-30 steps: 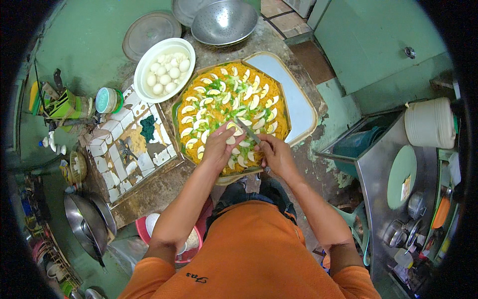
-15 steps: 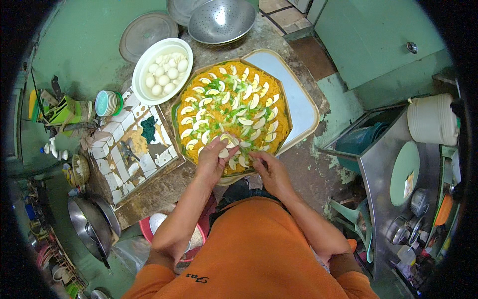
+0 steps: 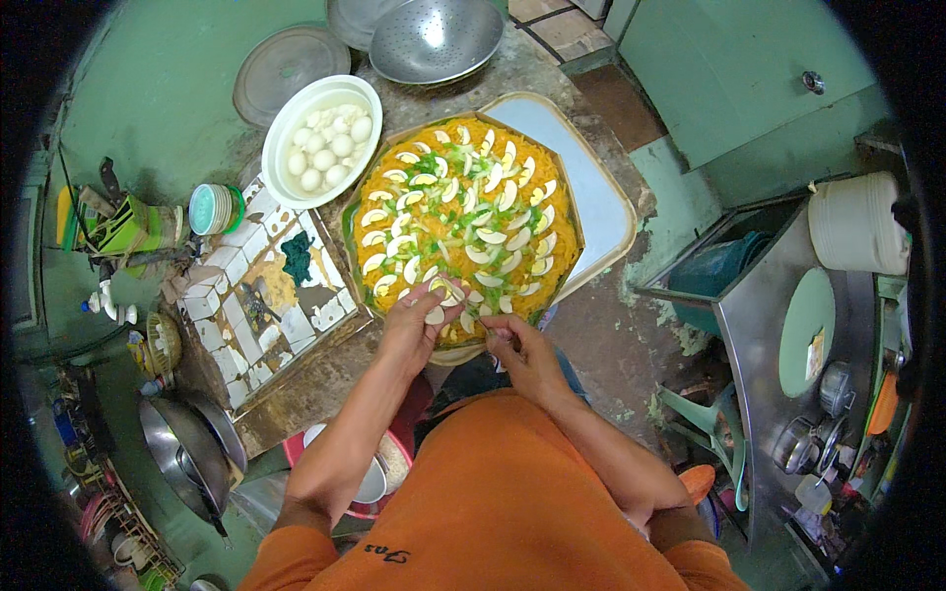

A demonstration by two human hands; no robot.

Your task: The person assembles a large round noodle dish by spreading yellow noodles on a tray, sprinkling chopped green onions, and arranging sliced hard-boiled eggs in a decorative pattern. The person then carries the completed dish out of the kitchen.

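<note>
A wide tray of orange noodles (image 3: 394, 217) lies before me, topped with boiled egg slices (image 3: 491, 235) and chopped green and pale vegetables (image 3: 455, 187). My left hand (image 3: 408, 330) is closed on several egg slices (image 3: 445, 298), held over the tray's near side. Close by on its right is my right hand (image 3: 524, 357), thumb and fingers pinched together at the tray's near edge. Whatever lies between those fingertips is too small to make out. To the far left of the noodles stands a white bowl (image 3: 279, 184) with peeled whole eggs (image 3: 323, 160) in liquid.
Under the noodle tray's right side is a pale blue tray (image 3: 601, 219). A metal colander (image 3: 434, 44) and a round lid (image 3: 288, 74) rest at the counter's back. Broken white tiles (image 3: 236, 266) cover its left part. A steel counter (image 3: 754, 394) stands at right.
My right hand has drawn slightly nearer to me and left, its fingers more tightly pinched. My left hand still holds the egg slices and has shifted slightly left and nearer.
</note>
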